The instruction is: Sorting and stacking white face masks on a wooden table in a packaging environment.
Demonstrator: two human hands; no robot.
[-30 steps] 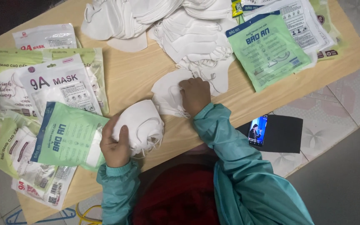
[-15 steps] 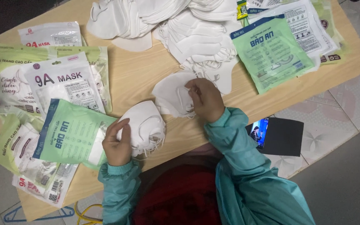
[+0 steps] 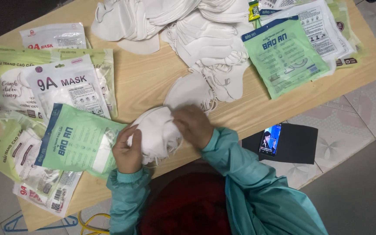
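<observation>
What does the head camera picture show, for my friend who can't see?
Both hands, left hand and right hand, hold a stack of white masks over a wooden table. A green packet lies beside them.

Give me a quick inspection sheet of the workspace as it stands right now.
Surface: wooden table, mostly covered.
Job's things: small stack of white masks at the near edge; green pouch just beside it.
Clutter: heap of loose white masks at the far side; printed packets on one side, more pouches on the other.
Grips: left hand and right hand both on the mask stack.
Cables: yellow cord on the floor.
Surroundings: tiled floor; lit phone on a black pad.
</observation>
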